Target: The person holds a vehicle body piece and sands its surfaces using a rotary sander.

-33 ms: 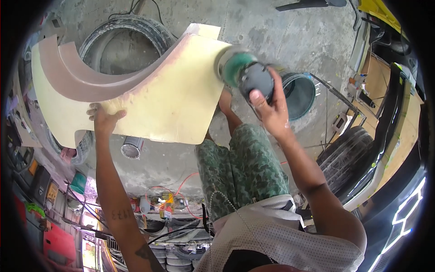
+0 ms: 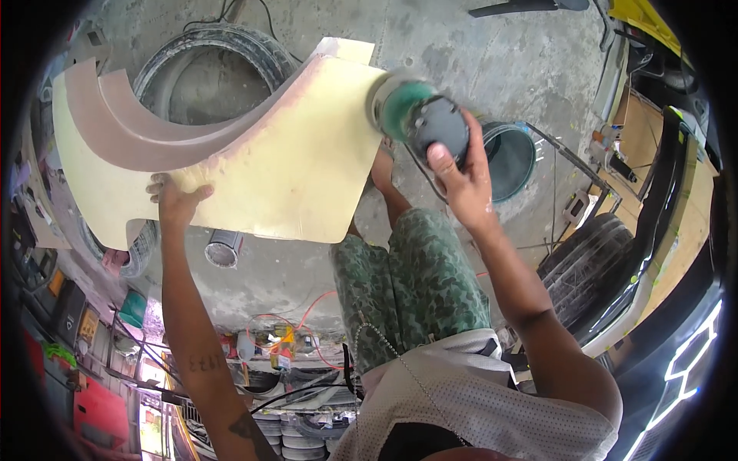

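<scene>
A pale yellow car fender point(image 2: 307, 161) with a brownish-pink wheel arch lies in front of me, over a tyre. My left hand point(image 2: 179, 201) grips its narrow part by the arch, thumb apart from the curled fingers. In my right hand point(image 2: 465, 184) is a power sander point(image 2: 440, 132), with a dark grey rounded body and a green head. My fingers and thumb wrap round the body. The sander's round pad is blurred and tilted at the fender's right edge; whether it touches cannot be told.
The large tyre point(image 2: 265, 55) lies beyond the fender on the concrete floor. A dark green bucket point(image 2: 511, 163) stands right of the sander. Below the fender is a metal can point(image 2: 224, 250). Another tyre point(image 2: 588, 265) and a black bumper point(image 2: 657, 223) are at the right.
The sander and my right hand have shifted slightly to the right and turned a little. The fender has barely moved, and my left hand stays on it.
</scene>
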The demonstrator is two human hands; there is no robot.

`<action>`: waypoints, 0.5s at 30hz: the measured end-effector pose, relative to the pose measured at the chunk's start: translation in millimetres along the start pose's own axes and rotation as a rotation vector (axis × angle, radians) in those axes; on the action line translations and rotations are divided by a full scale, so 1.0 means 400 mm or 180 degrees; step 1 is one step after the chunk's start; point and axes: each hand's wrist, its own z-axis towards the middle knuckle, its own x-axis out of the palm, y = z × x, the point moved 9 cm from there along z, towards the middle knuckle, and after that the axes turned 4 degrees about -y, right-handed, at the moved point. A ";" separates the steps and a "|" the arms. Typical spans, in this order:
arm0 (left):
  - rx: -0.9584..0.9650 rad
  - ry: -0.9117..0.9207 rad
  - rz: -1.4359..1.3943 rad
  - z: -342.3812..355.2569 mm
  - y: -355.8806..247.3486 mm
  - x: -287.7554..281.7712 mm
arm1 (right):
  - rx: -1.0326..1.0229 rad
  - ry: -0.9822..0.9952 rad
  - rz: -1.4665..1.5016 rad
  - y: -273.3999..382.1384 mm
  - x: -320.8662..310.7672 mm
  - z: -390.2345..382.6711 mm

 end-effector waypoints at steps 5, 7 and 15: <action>-0.0004 -0.0095 -0.0051 0.009 0.011 -0.002 | -0.0183 0.0246 -0.0069 -0.014 0.019 -0.031; 0.0318 0.0088 -0.0242 0.004 -0.011 0.005 | -0.0343 0.0469 -0.0445 -0.028 0.040 -0.076; 0.0142 0.0159 -0.0284 0.004 0.007 0.012 | 0.0391 0.1759 -0.1123 -0.195 0.181 -0.302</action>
